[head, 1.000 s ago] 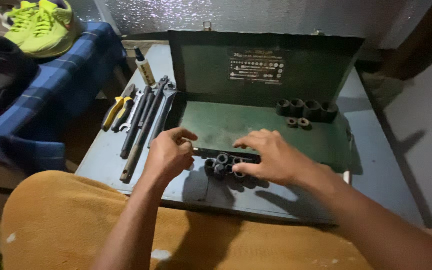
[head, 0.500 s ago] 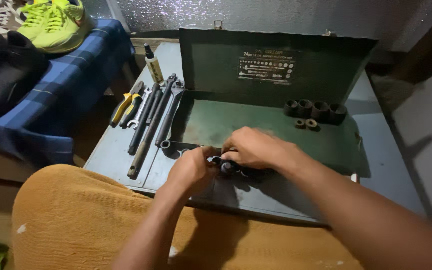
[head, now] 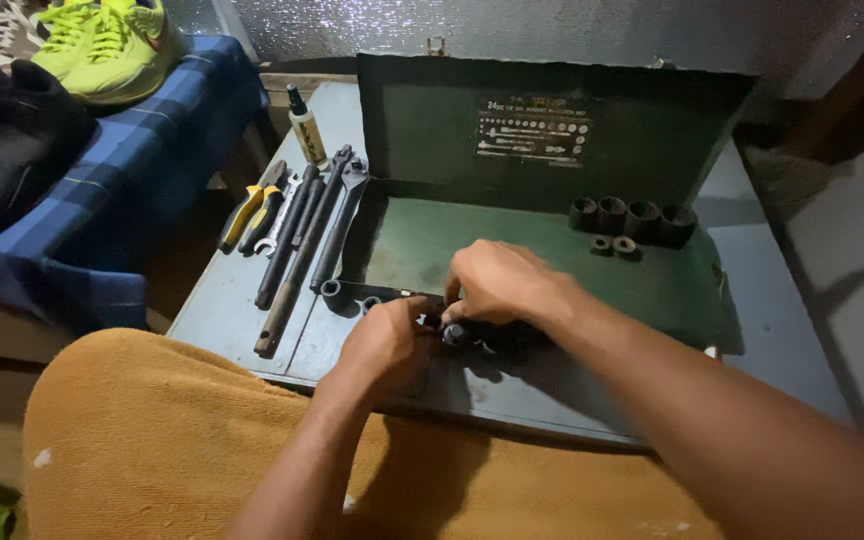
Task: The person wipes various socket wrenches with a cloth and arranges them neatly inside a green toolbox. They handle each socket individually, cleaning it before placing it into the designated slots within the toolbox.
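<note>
My left hand [head: 387, 345] and my right hand [head: 502, 285] meet over a small cluster of dark sockets [head: 452, 333] at the front edge of an open green metal case [head: 422, 245]. Both hands have their fingertips closed on a socket in that cluster; the fingers hide exactly how it is gripped. Two loose sockets [head: 332, 290] lie just left of my left hand. A row of larger sockets [head: 632, 218] stands at the case's back right, with two small ones [head: 612, 244] in front of it.
The case lid [head: 552, 120] stands upright. Left of the case lie yellow-handled pliers [head: 247, 215], wrenches and a long bar [head: 297, 250], with a small bottle [head: 304, 125] behind. A blue plaid cloth [head: 122, 170] holds yellow shoes [head: 112, 35]. An orange cloth [head: 152, 430] covers my lap.
My hands, apart and spread a second ago, have come together over the sockets and closed. My right hand moved left, my left hand moved right. The view shifted slightly.
</note>
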